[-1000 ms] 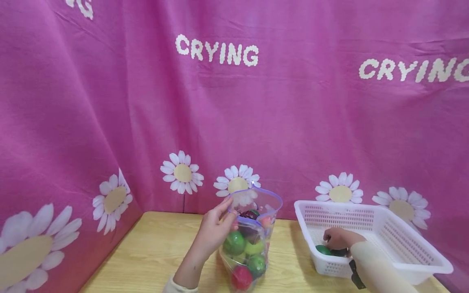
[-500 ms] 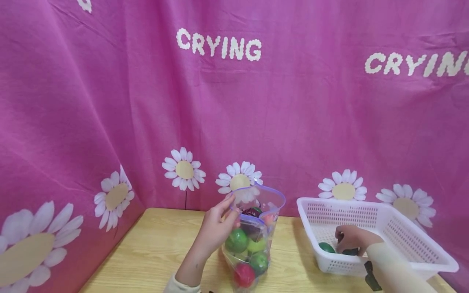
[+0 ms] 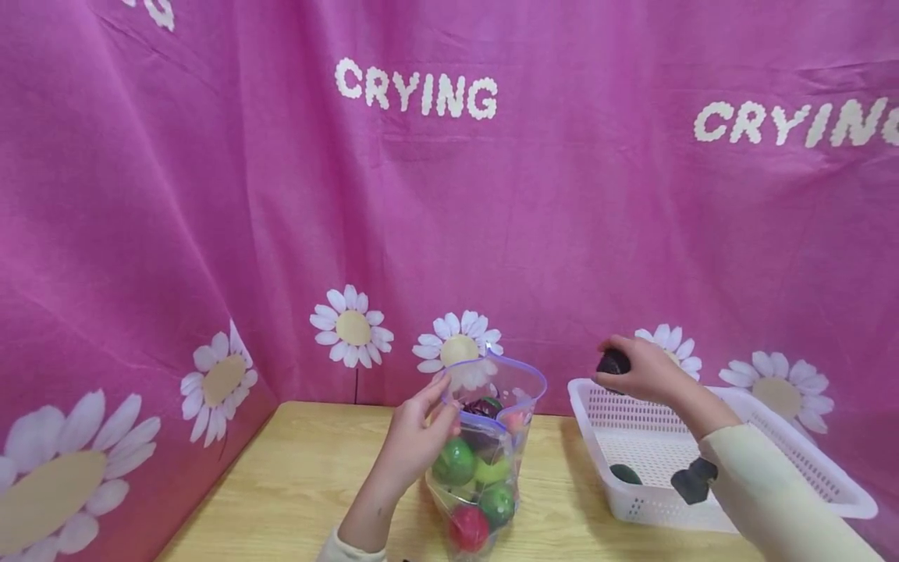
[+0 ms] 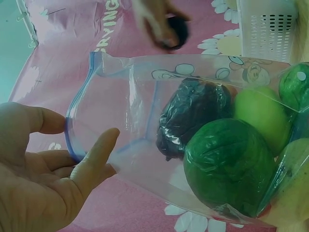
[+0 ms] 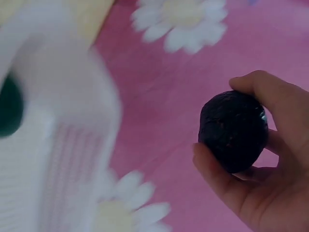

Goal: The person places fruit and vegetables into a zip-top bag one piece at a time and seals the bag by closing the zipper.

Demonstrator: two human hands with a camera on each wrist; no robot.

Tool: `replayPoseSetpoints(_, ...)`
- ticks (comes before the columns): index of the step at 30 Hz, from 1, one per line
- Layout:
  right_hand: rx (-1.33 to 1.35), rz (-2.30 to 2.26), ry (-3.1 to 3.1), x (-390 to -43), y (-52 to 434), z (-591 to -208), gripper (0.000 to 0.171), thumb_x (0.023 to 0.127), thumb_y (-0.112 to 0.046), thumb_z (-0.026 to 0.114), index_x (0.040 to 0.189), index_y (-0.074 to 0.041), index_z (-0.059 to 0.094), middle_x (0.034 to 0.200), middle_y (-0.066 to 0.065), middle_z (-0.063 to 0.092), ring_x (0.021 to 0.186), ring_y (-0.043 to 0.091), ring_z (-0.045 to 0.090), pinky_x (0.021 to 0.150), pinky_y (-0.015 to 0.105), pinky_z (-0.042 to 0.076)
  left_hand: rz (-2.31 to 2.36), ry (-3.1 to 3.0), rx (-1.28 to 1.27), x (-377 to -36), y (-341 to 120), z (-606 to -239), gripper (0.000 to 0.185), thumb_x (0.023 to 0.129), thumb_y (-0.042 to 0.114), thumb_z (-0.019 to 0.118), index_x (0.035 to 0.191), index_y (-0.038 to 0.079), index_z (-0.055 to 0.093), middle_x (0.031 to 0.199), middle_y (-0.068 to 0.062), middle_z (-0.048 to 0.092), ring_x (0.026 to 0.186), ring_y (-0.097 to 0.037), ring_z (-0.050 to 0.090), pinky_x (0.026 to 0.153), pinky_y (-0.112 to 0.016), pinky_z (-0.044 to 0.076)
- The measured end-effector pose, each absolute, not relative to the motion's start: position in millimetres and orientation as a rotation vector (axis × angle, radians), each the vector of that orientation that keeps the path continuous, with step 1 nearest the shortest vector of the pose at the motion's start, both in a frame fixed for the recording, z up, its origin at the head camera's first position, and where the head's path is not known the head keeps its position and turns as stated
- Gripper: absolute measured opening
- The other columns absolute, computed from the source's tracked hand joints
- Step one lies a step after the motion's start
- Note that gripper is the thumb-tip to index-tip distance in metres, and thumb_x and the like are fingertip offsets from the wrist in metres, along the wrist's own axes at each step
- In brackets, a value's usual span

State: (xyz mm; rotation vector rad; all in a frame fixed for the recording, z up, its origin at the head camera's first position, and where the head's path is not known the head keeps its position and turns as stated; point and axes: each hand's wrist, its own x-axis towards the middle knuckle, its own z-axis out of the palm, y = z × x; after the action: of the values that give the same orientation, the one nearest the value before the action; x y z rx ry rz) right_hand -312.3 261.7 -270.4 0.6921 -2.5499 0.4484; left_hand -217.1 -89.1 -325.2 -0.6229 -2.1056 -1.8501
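Note:
A clear zip bag (image 3: 485, 460) with a blue rim stands on the wooden table (image 3: 295, 484), filled with green, red and dark fruits (image 4: 227, 164). My left hand (image 3: 414, 437) pinches the bag's rim (image 4: 72, 140) and holds its mouth wide. My right hand (image 3: 642, 371) is raised above the white basket (image 3: 772, 468) and grips a dark round fruit (image 5: 234, 130) (image 3: 612, 362). One green fruit (image 3: 625, 474) lies in the basket.
A pink daisy-print cloth (image 3: 449, 218) with white "CRYING" lettering hangs behind the table and along its left side. The basket sits at the table's right edge, right of the bag. Bare wood (image 3: 281, 499) shows left of the bag.
My right hand has come up out of the basket with the dark fruit and moved left. The left hand still holds the bag's rim in place.

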Motion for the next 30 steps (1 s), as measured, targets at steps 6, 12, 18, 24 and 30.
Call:
replayPoseSetpoints(6, 0.845, 0.518, -2.428, -288.6, 199.3, -242.3, 0.038, 0.080, -0.025, 0.082, 0.110, -0.006, 0.068, 0.095, 0.010, 0.068, 0.084, 0.024, 0.060, 0.069, 0.036, 0.051, -1.828, -2.116, -0.613, -214.3, -91.6, -328.7, 0.053, 0.102, 0.010, 0.056, 0.149, -0.010, 0.041, 0.163, -0.023, 0.027, 0.134, -0.043, 0.051, 0.083, -0.032, 0.060)
replayPoseSetpoints(12, 0.983, 0.584, -2.401, -277.3, 154.4, -234.2, 0.039, 0.082, -0.023, 0.082, 0.114, -0.007, 0.067, 0.097, 0.009, 0.068, 0.084, 0.021, 0.060, 0.070, 0.035, 0.052, -1.827, -2.116, -0.605, -214.6, -92.0, -330.0, 0.053, 0.102, 0.009, 0.056, 0.149, -0.010, 0.040, 0.163, -0.024, 0.026, 0.116, -0.038, 0.066, 0.081, -0.031, 0.060)
replayPoseSetpoints(18, 1.067, 0.584, -2.363, -275.0, 126.1, -238.2, 0.040, 0.080, -0.018, 0.081, 0.115, -0.004, 0.067, 0.099, 0.012, 0.069, 0.085, 0.022, 0.062, 0.071, 0.033, 0.054, -1.834, -2.098, -0.575, -218.6, -86.5, -328.3, 0.053, 0.102, 0.009, 0.055, 0.150, -0.008, 0.040, 0.163, -0.021, 0.029, 0.110, -0.031, 0.069, 0.081, -0.026, 0.060)
replayPoseSetpoints(24, 1.086, 0.550, -2.386, -267.1, 111.4, -247.1, 0.042, 0.081, -0.019, 0.080, 0.118, -0.003, 0.065, 0.103, 0.013, 0.069, 0.086, 0.020, 0.061, 0.071, 0.031, 0.053, -1.833, -2.097, -0.550, -212.5, -83.1, -329.7, 0.053, 0.101, 0.008, 0.054, 0.150, -0.008, 0.040, 0.162, -0.020, 0.032, 0.097, -0.023, 0.067, 0.076, -0.021, 0.057)
replayPoseSetpoints(30, 1.082, 0.543, -2.377, -259.4, 109.9, -251.8, 0.042, 0.082, -0.021, 0.080, 0.118, -0.004, 0.065, 0.103, 0.013, 0.069, 0.086, 0.019, 0.061, 0.071, 0.029, 0.053, -1.840, -2.098, -0.509, -203.5, -83.0, -329.1, 0.055, 0.100, 0.009, 0.055, 0.150, -0.008, 0.040, 0.161, -0.021, 0.033, 0.104, -0.025, 0.065, 0.075, -0.017, 0.054)
